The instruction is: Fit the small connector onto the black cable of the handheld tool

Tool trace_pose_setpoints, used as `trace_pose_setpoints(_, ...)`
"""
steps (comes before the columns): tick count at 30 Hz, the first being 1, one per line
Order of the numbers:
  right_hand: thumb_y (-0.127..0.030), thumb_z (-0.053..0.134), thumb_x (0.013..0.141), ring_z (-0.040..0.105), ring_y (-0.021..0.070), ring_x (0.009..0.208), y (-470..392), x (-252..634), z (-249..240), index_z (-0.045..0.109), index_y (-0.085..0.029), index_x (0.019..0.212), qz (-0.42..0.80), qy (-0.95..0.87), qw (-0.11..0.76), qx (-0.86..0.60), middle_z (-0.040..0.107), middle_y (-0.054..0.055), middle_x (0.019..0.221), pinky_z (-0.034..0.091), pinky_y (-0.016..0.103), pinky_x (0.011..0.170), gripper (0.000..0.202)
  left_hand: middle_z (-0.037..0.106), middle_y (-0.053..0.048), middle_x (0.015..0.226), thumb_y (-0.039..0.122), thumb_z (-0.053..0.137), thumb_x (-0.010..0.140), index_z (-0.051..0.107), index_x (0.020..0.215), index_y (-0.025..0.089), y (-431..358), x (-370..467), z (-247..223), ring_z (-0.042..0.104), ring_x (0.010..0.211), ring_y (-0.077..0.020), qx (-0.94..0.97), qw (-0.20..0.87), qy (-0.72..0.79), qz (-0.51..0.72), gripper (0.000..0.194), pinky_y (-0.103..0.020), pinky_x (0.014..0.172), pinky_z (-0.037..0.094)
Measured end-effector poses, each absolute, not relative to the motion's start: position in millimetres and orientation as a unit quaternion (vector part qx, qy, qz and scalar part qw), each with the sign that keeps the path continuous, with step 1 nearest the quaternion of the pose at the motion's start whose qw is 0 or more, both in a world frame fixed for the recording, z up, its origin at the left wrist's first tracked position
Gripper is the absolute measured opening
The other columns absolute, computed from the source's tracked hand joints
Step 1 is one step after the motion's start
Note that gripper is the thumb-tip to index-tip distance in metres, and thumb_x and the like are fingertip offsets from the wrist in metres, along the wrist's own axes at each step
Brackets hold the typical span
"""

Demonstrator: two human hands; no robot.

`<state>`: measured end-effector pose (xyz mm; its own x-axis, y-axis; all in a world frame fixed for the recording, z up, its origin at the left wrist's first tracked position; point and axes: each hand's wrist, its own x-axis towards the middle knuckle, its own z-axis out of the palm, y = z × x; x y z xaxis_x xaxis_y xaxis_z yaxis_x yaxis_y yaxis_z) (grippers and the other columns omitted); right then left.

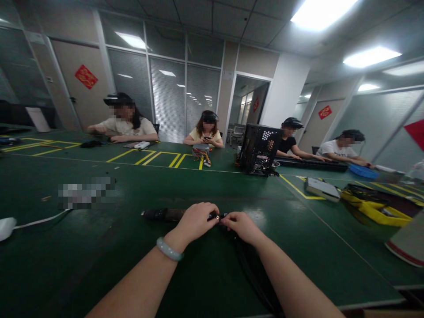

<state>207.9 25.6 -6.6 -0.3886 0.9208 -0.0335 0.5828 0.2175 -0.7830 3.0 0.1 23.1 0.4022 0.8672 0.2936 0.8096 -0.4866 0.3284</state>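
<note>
A dark, cylindrical electric screwdriver [165, 214] lies across the green table in front of me, its metal tip pointing left. My left hand [198, 218], with a pale bangle on the wrist, is closed over the tool's rear end. Close against it, my right hand [241, 225] pinches the end of a black cable [248, 265] between thumb and fingers. A small shiny metal part shows between both hands' fingertips. Whether the cable end is joined to the screwdriver I cannot tell. The cable curves down under my right forearm.
Ahead stands a black computer case [260, 150], with a power supply [201, 151] to its left. On the right are a grey box [322, 189], yellow trays [384, 215] and a white cylinder [409, 240]. A white cable [43, 219] lies left. Several people sit across the table.
</note>
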Motion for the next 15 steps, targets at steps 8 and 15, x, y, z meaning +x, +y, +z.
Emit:
trace_pose_setpoints(8, -0.039, 0.059, 0.085, 0.053, 0.011, 0.058, 24.7, 208.4, -4.0, 0.07, -0.016, 0.08, 0.361, -0.751, 0.227, -0.503, 0.065, 0.001, 0.068, 0.035, 0.021, 0.053, 0.027, 0.067, -0.002, 0.096, 0.024, 0.054, 0.083, 0.064, 0.095, 0.023, -2.6, 5.6, 27.0, 0.061, 0.09, -0.0198, 0.818, 0.082, 0.528, 0.212, 0.015, -0.03, 0.079, 0.045)
trace_pose_setpoints(15, -0.041, 0.058, 0.085, 0.052, 0.0104, 0.057, 27.3, 209.1, -9.0, 0.07, -0.015, 0.077, 0.361, -0.753, 0.228, -0.5, 0.063, 0.0, 0.066, 0.035, 0.02, 0.051, 0.03, 0.068, -0.002, 0.097, 0.028, 0.051, 0.088, 0.067, 0.094, 0.024, 2.2, 6.5, 22.0, 0.061, 0.092, -0.0195, 0.821, 0.072, 0.518, 0.229, 0.018, -0.03, 0.08, 0.044)
